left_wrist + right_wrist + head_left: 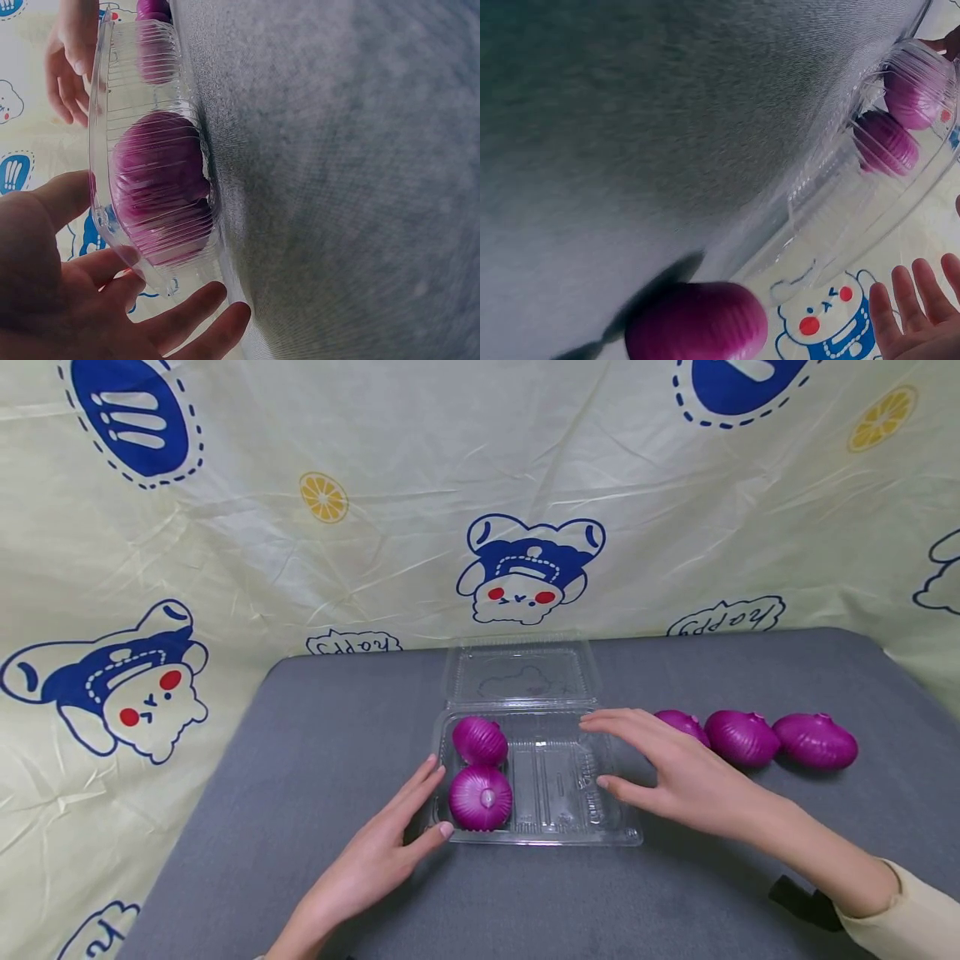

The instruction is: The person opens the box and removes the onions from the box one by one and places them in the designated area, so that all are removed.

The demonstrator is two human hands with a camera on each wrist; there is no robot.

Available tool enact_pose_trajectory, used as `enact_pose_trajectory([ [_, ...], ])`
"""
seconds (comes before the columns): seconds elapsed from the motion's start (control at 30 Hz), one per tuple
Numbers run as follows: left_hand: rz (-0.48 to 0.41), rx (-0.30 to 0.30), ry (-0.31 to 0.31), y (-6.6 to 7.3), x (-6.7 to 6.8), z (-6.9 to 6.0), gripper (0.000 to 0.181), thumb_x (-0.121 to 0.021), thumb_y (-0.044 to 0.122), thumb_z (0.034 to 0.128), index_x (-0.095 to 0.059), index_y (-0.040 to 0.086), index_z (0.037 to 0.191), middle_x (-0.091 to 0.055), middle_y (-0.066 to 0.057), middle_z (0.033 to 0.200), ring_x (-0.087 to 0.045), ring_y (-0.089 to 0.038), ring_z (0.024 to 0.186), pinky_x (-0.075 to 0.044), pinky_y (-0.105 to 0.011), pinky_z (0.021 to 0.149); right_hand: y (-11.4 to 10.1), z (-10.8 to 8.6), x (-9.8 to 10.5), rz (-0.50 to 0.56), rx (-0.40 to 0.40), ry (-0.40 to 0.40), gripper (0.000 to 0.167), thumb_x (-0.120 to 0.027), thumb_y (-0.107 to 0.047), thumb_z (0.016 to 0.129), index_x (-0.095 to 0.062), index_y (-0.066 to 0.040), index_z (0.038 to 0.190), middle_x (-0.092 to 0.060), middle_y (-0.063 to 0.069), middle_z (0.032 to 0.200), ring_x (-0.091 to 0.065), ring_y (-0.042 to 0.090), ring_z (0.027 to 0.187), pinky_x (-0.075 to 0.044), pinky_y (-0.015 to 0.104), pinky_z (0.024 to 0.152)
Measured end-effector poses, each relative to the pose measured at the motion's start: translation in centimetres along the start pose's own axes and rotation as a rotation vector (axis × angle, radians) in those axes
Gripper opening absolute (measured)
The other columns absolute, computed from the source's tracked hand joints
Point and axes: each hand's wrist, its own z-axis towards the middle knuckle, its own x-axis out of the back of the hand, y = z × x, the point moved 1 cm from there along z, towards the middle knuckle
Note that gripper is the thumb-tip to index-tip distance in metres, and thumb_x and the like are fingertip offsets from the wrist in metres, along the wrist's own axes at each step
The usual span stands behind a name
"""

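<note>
A clear plastic clamshell box (555,837) lies on the grey table with its lid (521,670) folded back. Two purple onions stand in its left side, one (480,741) behind the other (480,799). My left hand (378,852) is at the box's left edge, thumb and fingers spread; in the left wrist view the thumb and a fingertip touch the rim. Over the right part of the box reaches my right hand (667,768), fingers extended and holding nothing. Beside it on the right, three onions sit in a row: one (682,725) partly hidden by the hand, one (742,739), and one (815,742).
The grey tabletop (315,760) extends on both sides of the box. Behind it hangs a cream cloth (405,460) printed with cartoon figures and orange slices. A black object (806,902) is next to the right wrist.
</note>
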Motion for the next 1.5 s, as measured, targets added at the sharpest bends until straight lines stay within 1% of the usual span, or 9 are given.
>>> enact_pose_trajectory([
  [0.13, -0.001, 0.000, 0.000, 0.0, 0.0, 0.1, 0.071, -0.065, 0.044, 0.0935, -0.031, 0.033, 0.155, -0.014, 0.024, 0.159, -0.019, -0.009, 0.145, -0.026, -0.053, 0.112, -0.2, 0.8, -0.7, 0.031, 0.035, -0.026, 0.064, -0.079, -0.026, 0.084, -0.051, -0.023, 0.141, -0.049, -0.007, 0.143, -0.044, 0.014, 0.131, -0.048, 0.047, 0.096],
  [0.27, 0.002, -0.004, 0.000, 0.0, 0.0, 0.1, 0.071, -0.065, 0.044, 0.0936, -0.032, 0.030, 0.155, -0.014, 0.024, 0.159, -0.019, -0.009, 0.145, -0.026, -0.052, 0.112, -0.3, 1.5, -1.5, 0.057, 0.059, -0.049, 0.060, -0.076, -0.026, 0.087, -0.051, -0.022, 0.142, -0.049, -0.005, 0.143, -0.044, 0.017, 0.132, -0.047, 0.049, 0.096],
  [0.57, 0.002, -0.006, -0.003, 0.0, 0.0, 0.0, 0.071, -0.064, 0.045, 0.0937, -0.032, 0.030, 0.155, -0.014, 0.025, 0.159, -0.019, -0.007, 0.145, -0.025, -0.052, 0.113, -0.7, 3.1, -3.0, 0.101, 0.031, -0.117, 0.063, -0.076, -0.028, 0.087, -0.049, -0.021, 0.144, -0.047, -0.003, 0.146, -0.043, 0.019, 0.134, -0.047, 0.049, 0.096],
  [0.77, -0.002, -0.003, -0.003, -0.1, 0.0, 0.0, 0.071, -0.064, 0.044, 0.0940, -0.032, 0.029, 0.155, -0.014, 0.024, 0.159, -0.019, -0.009, 0.145, -0.026, -0.053, 0.112, -1.0, 4.4, -4.0, 0.137, 0.031, -0.154, 0.064, -0.075, -0.029, 0.088, -0.047, -0.023, 0.145, -0.045, -0.004, 0.148, -0.040, 0.019, 0.136, -0.045, 0.051, 0.099],
  [0.93, -0.002, -0.003, -0.006, 0.0, 0.1, 0.0, 0.070, -0.065, 0.043, 0.0943, -0.033, 0.028, 0.155, -0.014, 0.023, 0.159, -0.019, -0.009, 0.145, -0.026, -0.053, 0.112, -1.0, 5.3, -4.8, 0.132, 0.055, -0.224, 0.064, -0.074, -0.029, 0.089, -0.046, -0.022, 0.146, -0.042, -0.004, 0.150, -0.037, 0.019, 0.138, -0.042, 0.050, 0.102],
  [1.07, 0.000, -0.001, -0.007, 0.0, 0.0, 0.0, 0.070, -0.064, 0.043, 0.0944, -0.033, 0.028, 0.155, -0.014, 0.023, 0.159, -0.019, -0.009, 0.145, -0.026, -0.054, 0.112, -1.0, 5.9, -5.3, 0.126, 0.070, -0.273, 0.067, -0.074, -0.029, 0.090, -0.042, -0.025, 0.149, -0.039, -0.005, 0.152, -0.034, 0.017, 0.140, -0.039, 0.049, 0.105],
  [1.27, -0.006, -0.016, 0.003, 0.0, -0.1, 0.0, 0.069, -0.064, 0.041, 0.0949, -0.034, 0.027, 0.155, -0.016, 0.020, 0.160, -0.021, -0.012, 0.145, -0.027, -0.055, 0.111, -0.8, 7.0, -6.1, 0.144, 0.111, -0.272, 0.071, -0.073, -0.023, 0.090, -0.038, -0.027, 0.152, -0.037, -0.005, 0.154, -0.033, 0.017, 0.141, -0.037, 0.047, 0.107],
  [1.43, -0.015, -0.006, -0.006, 0.0, 0.0, 0.0, 0.068, -0.064, 0.041, 0.0955, -0.034, 0.028, 0.155, -0.015, 0.022, 0.159, -0.020, -0.009, 0.144, -0.026, -0.053, 0.112, -0.8, 8.0, -6.6, 0.155, 0.139, -0.276, 0.074, -0.073, -0.018, 0.090, -0.035, -0.027, 0.153, -0.035, -0.003, 0.155, -0.032, 0.017, 0.141, -0.036, 0.046, 0.108],
  [1.5, -0.017, -0.004, -0.010, 0.1, 0.0, 0.0, 0.068, -0.063, 0.041, 0.0955, -0.033, 0.028, 0.155, -0.014, 0.023, 0.159, -0.019, -0.009, 0.144, -0.026, -0.053, 0.112, -0.7, 8.4, -6.7, 0.156, 0.147, -0.279, 0.076, -0.074, -0.017, 0.089, -0.034, -0.027, 0.153, -0.035, -0.002, 0.156, -0.034, 0.019, 0.141, -0.037, 0.048, 0.107],
])
